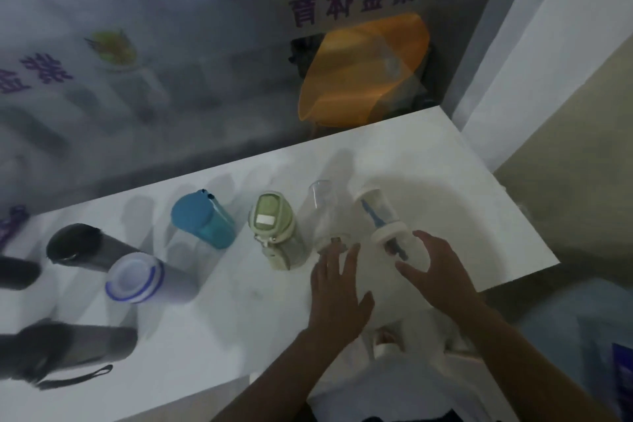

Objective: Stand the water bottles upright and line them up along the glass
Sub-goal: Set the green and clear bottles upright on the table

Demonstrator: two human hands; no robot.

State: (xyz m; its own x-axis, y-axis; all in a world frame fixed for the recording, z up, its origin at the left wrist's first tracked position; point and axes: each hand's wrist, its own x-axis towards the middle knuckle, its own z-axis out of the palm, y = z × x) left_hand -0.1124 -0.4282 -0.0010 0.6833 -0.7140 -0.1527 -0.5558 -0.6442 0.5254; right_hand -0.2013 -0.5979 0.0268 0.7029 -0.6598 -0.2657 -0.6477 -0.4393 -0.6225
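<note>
Right hand (433, 267) is spread wide, fingers curved around the base of a white-capped bottle (380, 216) without a closed grip; contact cannot be confirmed. Left hand (337, 288) is flat and open, fingertips at the clear bottle (323, 212). Green bottle (277, 231) and blue bottle (202, 219) stand alongside on the white table (445, 161). Mirrored purple characters are seen on the glass (137, 79)

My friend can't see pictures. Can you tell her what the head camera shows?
Two bare hands, left hand and right hand, reach with open fingers toward a clear bottle with a blue straw on a white counter. Blue, green, clear and dark bottles are spread across the counter beside a glass wall.
</note>
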